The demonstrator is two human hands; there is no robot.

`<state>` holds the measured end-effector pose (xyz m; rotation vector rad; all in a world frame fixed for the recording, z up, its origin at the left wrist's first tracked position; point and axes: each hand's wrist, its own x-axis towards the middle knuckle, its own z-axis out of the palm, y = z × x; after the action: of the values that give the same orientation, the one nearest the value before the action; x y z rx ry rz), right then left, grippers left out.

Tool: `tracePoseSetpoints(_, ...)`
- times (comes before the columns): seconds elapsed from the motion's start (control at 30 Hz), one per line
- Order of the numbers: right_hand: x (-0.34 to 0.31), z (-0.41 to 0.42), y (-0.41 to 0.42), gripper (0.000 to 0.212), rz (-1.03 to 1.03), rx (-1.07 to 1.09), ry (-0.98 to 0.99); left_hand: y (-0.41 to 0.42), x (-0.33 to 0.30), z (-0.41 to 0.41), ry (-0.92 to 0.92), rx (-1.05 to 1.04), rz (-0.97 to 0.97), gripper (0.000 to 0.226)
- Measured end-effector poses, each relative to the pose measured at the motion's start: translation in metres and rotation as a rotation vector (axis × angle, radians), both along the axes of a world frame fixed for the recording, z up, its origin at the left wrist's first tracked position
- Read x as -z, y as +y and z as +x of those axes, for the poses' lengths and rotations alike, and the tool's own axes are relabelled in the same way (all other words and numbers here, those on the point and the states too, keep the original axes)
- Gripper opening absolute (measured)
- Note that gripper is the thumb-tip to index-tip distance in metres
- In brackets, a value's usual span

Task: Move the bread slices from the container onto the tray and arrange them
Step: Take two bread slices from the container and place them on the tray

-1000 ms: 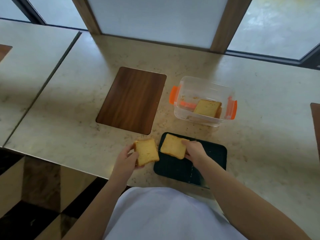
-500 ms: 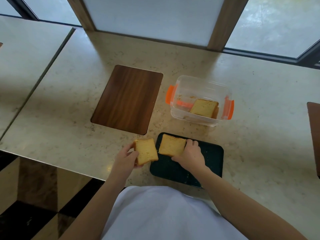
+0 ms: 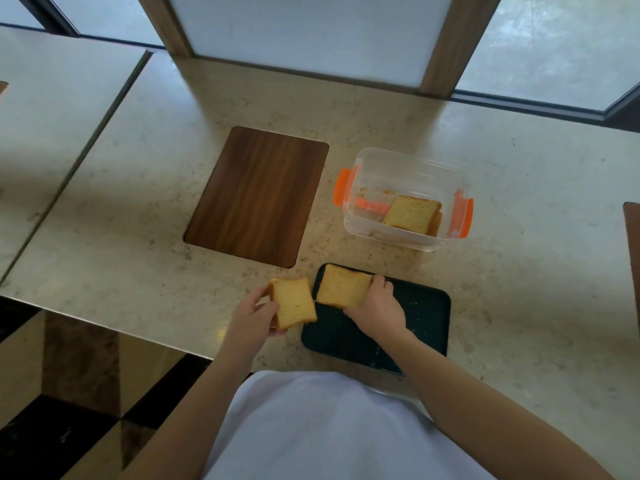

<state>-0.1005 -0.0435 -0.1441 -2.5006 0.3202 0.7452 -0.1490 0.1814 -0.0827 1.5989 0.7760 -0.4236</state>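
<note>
A dark tray (image 3: 420,318) lies near the table's front edge. My right hand (image 3: 379,308) grips a yellow bread slice (image 3: 343,286) by its right edge, with the slice resting on the tray's far left corner. My left hand (image 3: 254,315) holds a second bread slice (image 3: 293,302) just left of the tray, above the table. Behind the tray stands a clear container (image 3: 403,199) with orange clips, and more bread (image 3: 412,215) sits in its right half.
A brown wooden board (image 3: 258,195) lies flat to the left of the container. The beige stone table (image 3: 540,258) ends just in front of the tray, and a seam (image 3: 86,138) splits off a second tabletop at far left. Window frames stand behind.
My right hand has lowered its slice onto the tray's far left corner and settled it there. My left hand has kept its slice almost still beside the tray.
</note>
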Motion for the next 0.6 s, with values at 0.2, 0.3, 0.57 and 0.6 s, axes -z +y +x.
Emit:
tracePoseSetpoints(0.2,-0.0011,0.0017,0.0033,0.096,-0.015,-0.005,0.016,-0.0010,0.0013,0.0000,0.007,-0.003,0.009,0.046)
tracePoseSetpoints(0.3,-0.0019,0.0031,0.0049,0.096,-0.009,-0.004,0.026,-0.0007,0.0016,0.0002,0.011,-0.006,0.011,0.045)
tracePoseSetpoints(0.57,-0.0033,0.0032,0.0089,0.093,0.010,0.001,0.031,0.0017,0.0018,0.0006,0.016,-0.011,-0.010,0.044)
tracePoseSetpoints(0.6,-0.0032,0.0031,0.0092,0.093,0.010,-0.001,0.031,0.0023,0.0019,0.0004,0.015,-0.011,-0.010,0.044)
